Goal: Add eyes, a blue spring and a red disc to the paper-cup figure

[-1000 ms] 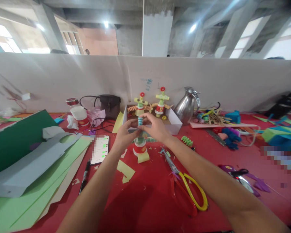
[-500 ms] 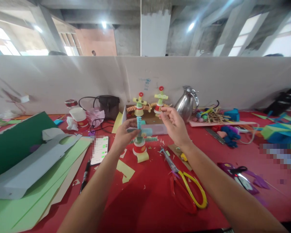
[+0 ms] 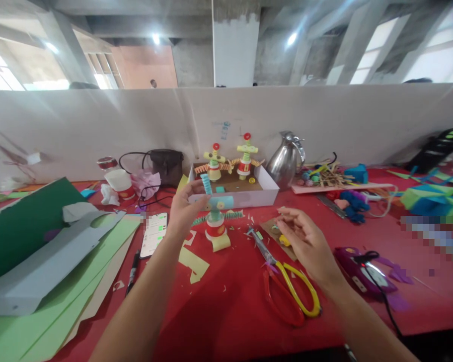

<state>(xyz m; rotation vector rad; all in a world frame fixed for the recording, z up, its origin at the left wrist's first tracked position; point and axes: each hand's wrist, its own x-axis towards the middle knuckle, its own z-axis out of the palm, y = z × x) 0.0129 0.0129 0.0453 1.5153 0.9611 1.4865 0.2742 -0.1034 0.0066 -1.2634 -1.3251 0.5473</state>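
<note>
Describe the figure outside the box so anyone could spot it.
On the red table, find the white box. In front of it, by the person's left hand, stands a paper-cup figure. Its tube head and the pleated strip above are blue; the two boxed figures have yellow heads.

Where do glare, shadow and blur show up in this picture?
Head view: the ceiling lamps flare white, with a pale streak near the rightmost; head view: the steel jug catches bright highlights; head view: a shadow darkens the red tabletop at lower middle; head view: the right hand looks slightly soft, and coarse pixel blocks cover part of the phone.
</note>
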